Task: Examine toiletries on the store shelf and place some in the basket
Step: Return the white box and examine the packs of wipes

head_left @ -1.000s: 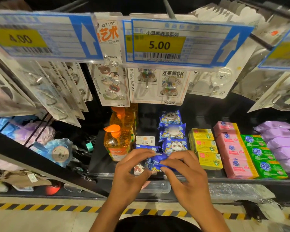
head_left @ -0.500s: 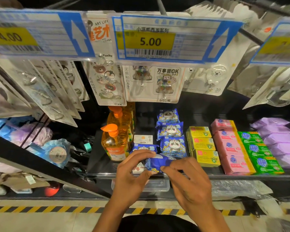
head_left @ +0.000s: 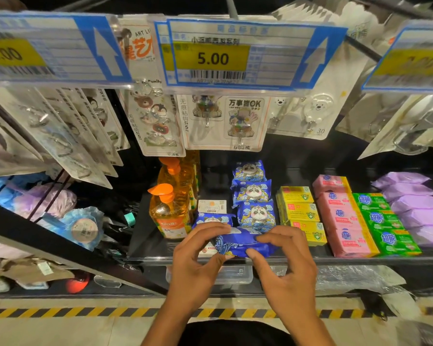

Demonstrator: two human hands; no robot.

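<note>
1. Blue wrapper front and centre: the packet (head_left: 238,244) is off the shelf (head_left: 360,260), held just over its near edge, in front of the row of matching panda packets (head_left: 253,193).
2. The left hand (head_left: 198,255) pinches the packet's left end, fingers on top and thumb below. The right hand (head_left: 285,265) pinches the right side the same way. Both are clamped on the one packet.
3. I read this as the examining step: the packet lies flat between the hands, facing up to be looked over, and is not yet headed anywhere.
4. No basket is in view, so I can't say where the drop will be. The next move calls for a choice: keep it or slot it back. To keep it, one hand should take the whole grip, then draw near and down.
5. Edges to mind:
   - The orange soap bottle (head_left: 169,216) stands just left of the left hand, and it looks tall and likely tippy.
   - Yellow boxes (head_left: 300,211) sit just beyond the right fingers.
   - The price tag (head_left: 213,58) and hook cards (head_left: 225,121) hang well above.
6. Open room is on the near side, over the floor by the striped tape (head_left: 60,312), which gives a clean path for pulling back.
</note>
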